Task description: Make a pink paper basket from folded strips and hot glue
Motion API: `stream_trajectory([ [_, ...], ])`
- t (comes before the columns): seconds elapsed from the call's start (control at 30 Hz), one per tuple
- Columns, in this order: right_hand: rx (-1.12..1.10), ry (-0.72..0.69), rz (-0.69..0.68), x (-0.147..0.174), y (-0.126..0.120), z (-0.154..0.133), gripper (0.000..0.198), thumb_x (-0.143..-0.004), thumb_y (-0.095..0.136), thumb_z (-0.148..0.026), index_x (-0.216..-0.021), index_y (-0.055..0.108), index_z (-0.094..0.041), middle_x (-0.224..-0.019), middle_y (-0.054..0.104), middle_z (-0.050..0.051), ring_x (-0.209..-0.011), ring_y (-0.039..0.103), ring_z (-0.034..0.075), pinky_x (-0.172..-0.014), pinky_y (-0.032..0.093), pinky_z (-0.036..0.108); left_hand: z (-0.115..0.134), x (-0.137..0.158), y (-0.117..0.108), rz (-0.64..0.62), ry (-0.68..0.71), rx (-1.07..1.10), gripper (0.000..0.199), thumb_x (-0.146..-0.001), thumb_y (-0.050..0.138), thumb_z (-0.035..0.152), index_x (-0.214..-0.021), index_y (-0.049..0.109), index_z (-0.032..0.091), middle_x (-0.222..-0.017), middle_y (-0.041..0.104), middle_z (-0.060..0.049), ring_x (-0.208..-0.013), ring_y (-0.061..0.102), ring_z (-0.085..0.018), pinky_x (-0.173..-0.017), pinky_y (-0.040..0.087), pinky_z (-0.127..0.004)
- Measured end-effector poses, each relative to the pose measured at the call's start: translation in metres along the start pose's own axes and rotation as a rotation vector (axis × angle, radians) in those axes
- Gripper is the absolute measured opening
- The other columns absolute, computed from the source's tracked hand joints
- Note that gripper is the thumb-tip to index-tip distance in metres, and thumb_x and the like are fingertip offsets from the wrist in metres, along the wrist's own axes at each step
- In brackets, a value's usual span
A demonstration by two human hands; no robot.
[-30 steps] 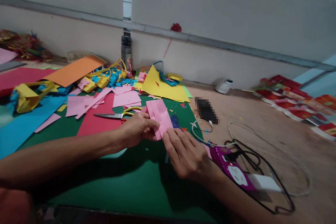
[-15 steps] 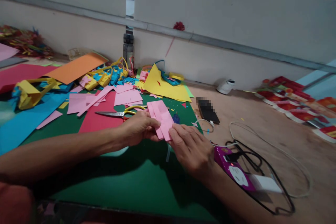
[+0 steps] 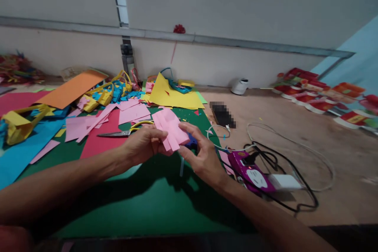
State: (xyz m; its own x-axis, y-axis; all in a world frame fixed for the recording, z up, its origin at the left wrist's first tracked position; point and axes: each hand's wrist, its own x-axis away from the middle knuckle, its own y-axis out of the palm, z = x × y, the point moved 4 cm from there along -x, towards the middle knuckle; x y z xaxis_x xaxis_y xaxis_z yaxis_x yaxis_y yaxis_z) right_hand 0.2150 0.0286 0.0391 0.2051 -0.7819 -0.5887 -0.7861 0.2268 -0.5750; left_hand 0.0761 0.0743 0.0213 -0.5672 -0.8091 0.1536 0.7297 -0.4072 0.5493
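Pink paper [image 3: 171, 126], folded, up above green surface [image 3: 118, 208]! Left hand [image 3: 144, 143] pinching left side, right hand [image 3: 203, 155] clasping right edge between thumb and fingers. Danger: uneven squeeze could skew creases; slack left thumb might let layers slip.

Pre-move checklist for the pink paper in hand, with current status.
1. Left grip on the pink paper: ok, thumb pressed on top.
2. Right grip secure: cannot tell; thumb and fingers are spread at the paper's right edge.
3. Scissors set down: ok, beyond the left grip, blades over the red sheet.
4. Work area free of loose paper: not ok, pink sheets lie beyond the hands.
5. Blue object clear of the right grip: cannot tell, partly hidden.
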Motion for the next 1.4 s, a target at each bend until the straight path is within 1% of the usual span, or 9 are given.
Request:
stream_trajectory([
  [0.23, -0.185, 0.114, -0.018, 0.004, 0.005, 0.005, 0.04, -0.079, 0.052, -0.018, -0.119, 0.05, -0.015, -0.117, 0.061, 0.012, -0.103, 0.06, 0.02, -0.086, 0.051, 0.037, -0.004, 0.0, 0.0, -0.031, -0.026, -0.006, 0.023, -0.067, 0.065, 0.011, -0.09, 0.065, 0.008, -0.074, 0.07, -0.01, -0.06, 0.064, -0.017, -0.06, 0.054, -0.03],
  [0.57, 0.074, 0.007, 0.093, 0.005, 0.001, -0.002, 0.055, -0.073, 0.051, -0.011, -0.127, 0.043, -0.018, -0.126, 0.053, 0.013, -0.117, 0.05, 0.025, -0.095, 0.043, 0.048, -0.009, -0.001, 0.0, -0.003, -0.027, -0.06, 0.016, -0.065, 0.065, 0.01, -0.081, 0.065, 0.007, -0.068, 0.068, -0.007, -0.053, 0.062, -0.014, -0.054, 0.055, -0.026],
  [0.7, 0.344, -0.201, 0.153, 0.007, -0.003, -0.012, 0.036, -0.079, 0.052, -0.012, -0.114, 0.053, -0.018, -0.12, 0.057, 0.013, -0.119, 0.047, 0.027, -0.097, 0.035, 0.053, -0.009, 0.002, 0.004, 0.004, -0.03, -0.035, 0.017, -0.063, 0.065, 0.008, -0.079, 0.065, 0.008, -0.065, 0.067, -0.005, -0.052, 0.061, -0.013, -0.055, 0.055, -0.027],
  [0.8, 0.615, -0.555, 0.187, 0.013, -0.005, -0.024, 0.02, -0.082, 0.052, -0.011, -0.098, 0.061, -0.016, -0.107, 0.064, 0.011, -0.115, 0.05, 0.028, -0.099, 0.025, 0.059, -0.008, 0.003, 0.006, 0.022, -0.024, 0.008, 0.016, -0.06, 0.065, 0.007, -0.076, 0.064, 0.009, -0.062, 0.065, -0.003, -0.053, 0.06, -0.012, -0.056, 0.055, -0.026],
  [0.9, 0.785, -0.832, 0.178, 0.021, -0.004, -0.031, 0.021, -0.082, 0.048, -0.009, -0.095, 0.064, -0.012, -0.095, 0.067, 0.011, -0.106, 0.054, 0.025, -0.098, 0.028, 0.057, -0.009, 0.003, 0.009, 0.016, -0.028, 0.036, 0.012, -0.058, 0.066, 0.007, -0.069, 0.062, 0.009, -0.057, 0.061, 0.0, -0.05, 0.057, -0.01, -0.052, 0.053, -0.022],
  [1.07, 0.863, -0.927, 0.164, 0.023, -0.003, -0.035, 0.021, -0.08, 0.048, -0.007, -0.085, 0.068, -0.01, -0.087, 0.068, 0.009, -0.096, 0.058, 0.023, -0.094, 0.034, 0.053, -0.012, 0.005, 0.012, -0.021, -0.011, 0.028, 0.013, -0.059, 0.07, 0.012, -0.06, 0.057, 0.01, -0.051, 0.055, 0.002, -0.047, 0.056, -0.01, -0.054, 0.053, -0.024],
  [1.17, 0.849, -0.925, 0.154, 0.024, -0.006, -0.037, 0.025, -0.081, 0.044, -0.006, -0.084, 0.068, -0.009, -0.087, 0.069, 0.01, -0.096, 0.059, 0.023, -0.095, 0.033, 0.051, -0.006, 0.009, 0.006, -0.034, 0.04, -0.176, 0.026, -0.07, 0.068, 0.033, -0.065, 0.059, 0.009, -0.056, 0.06, -0.003, -0.052, 0.06, -0.014, -0.056, 0.053, -0.028],
  [1.27, 0.862, -0.884, 0.158, 0.024, -0.014, -0.038, 0.03, -0.083, 0.039, -0.006, -0.086, 0.068, -0.01, -0.088, 0.069, 0.009, -0.096, 0.06, 0.021, -0.098, 0.03, 0.048, 0.018, 0.014, -0.009, 0.06, 0.313, -0.631, 0.045, -0.085, 0.048, 0.049, -0.067, 0.059, 0.01, -0.057, 0.062, -0.007, -0.052, 0.061, -0.015, -0.051, 0.049, -0.025],
  [1.4, 0.844, -0.854, 0.181, 0.025, -0.02, -0.039, 0.031, -0.083, 0.038, -0.005, -0.087, 0.068, -0.01, -0.087, 0.07, 0.008, -0.095, 0.061, 0.019, -0.102, 0.026, 0.047, 0.057, 0.027, -0.012, 0.207, 1.2, -1.301, 0.017, -0.079, 0.061, 0.029, -0.078, 0.062, 0.012, -0.079, 0.067, -0.009, -0.076, 0.063, -0.018, -0.068, 0.053, -0.029],
])
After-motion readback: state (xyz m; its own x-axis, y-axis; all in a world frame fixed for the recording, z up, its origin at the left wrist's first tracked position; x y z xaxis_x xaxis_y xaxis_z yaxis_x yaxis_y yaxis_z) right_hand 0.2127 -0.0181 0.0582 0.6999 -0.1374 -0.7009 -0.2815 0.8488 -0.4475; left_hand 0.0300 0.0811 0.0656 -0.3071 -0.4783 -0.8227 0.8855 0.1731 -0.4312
